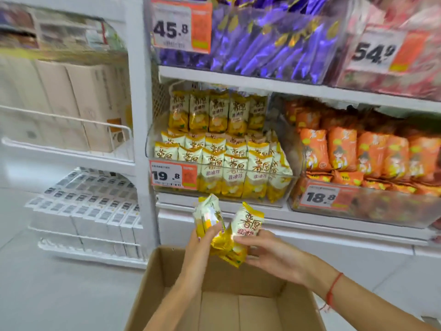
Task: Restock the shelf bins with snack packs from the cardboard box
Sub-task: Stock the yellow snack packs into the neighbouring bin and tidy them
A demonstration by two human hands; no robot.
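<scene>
Cardboard box, nearest, flaps open; the floor that shows holds no packs.

Left hand — above the box's far edge, fingers curled round a yellow-and-cream snack pack, long axis upright and tipped a little left.

Right hand — just beside the left, thumb and fingers pinching the lower part of a second snack pack, printed face outward, top tilted right. More crumpled yellow packs hang between the two hands; how many cannot be told.

Yellow bin, clear-fronted, price tag reading 19.8 — directly beyond and above both hands, stocked with matching packs standing upright in rows. Judged the target: both packs lie below its front lip, so the coming move is up and forward, long axis kept vertical. Left hand sits nearer the bin's middle, right hand nearer its right end.

Orange bin, tag 18.8, to the right. Purple packs on the shelf above.
</scene>
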